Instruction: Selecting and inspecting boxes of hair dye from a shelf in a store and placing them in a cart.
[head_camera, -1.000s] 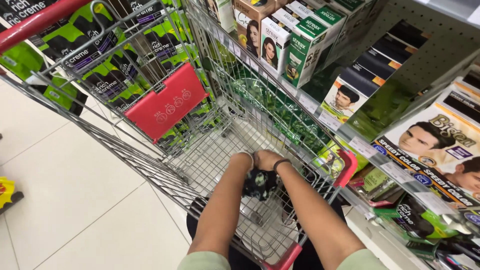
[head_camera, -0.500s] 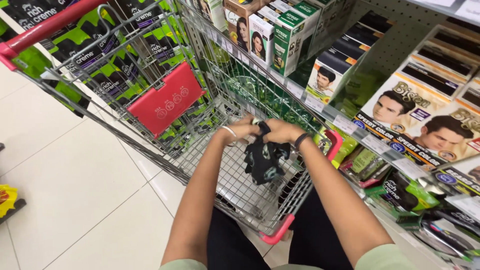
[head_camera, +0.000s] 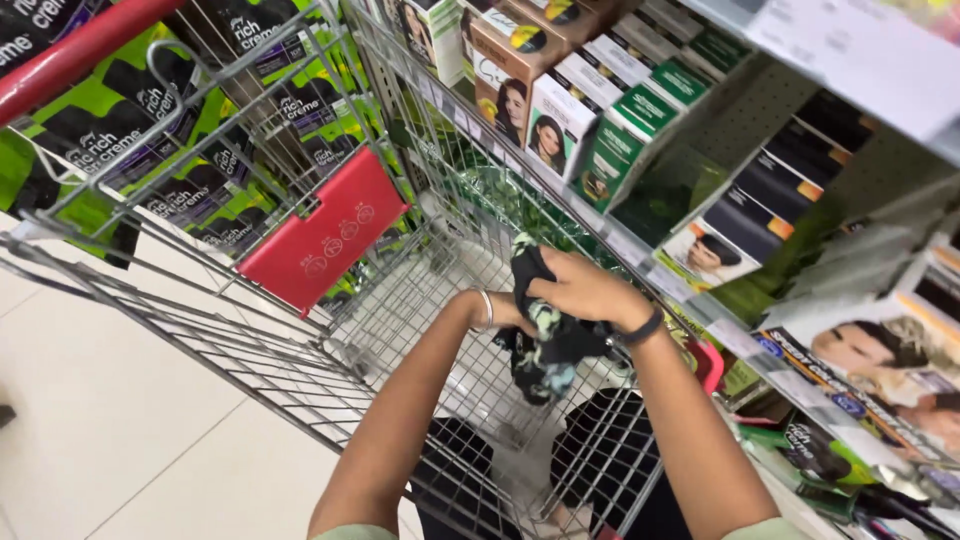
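A crumpled black cloth (head_camera: 548, 340) with pale green patterns is held in both hands above the metal shopping cart (head_camera: 300, 380). My right hand (head_camera: 580, 290) grips the top of the cloth, with a dark band on its wrist. My left hand (head_camera: 505, 312), wearing a silver bangle, holds the cloth from the left side and is partly hidden behind it. The cloth hangs down inside the cart's basket.
The cart has a red handle (head_camera: 70, 55) and a red child-seat flap (head_camera: 325, 230). Shelves of hair colour boxes (head_camera: 560, 125) run along the right, close to the cart. More dark and green packs (head_camera: 150, 150) stand behind the cart. Pale floor tiles (head_camera: 110, 430) lie on the left.
Both hands have lifted the cloth higher and a little forward in the cart. The view has shifted closer to the shelves.
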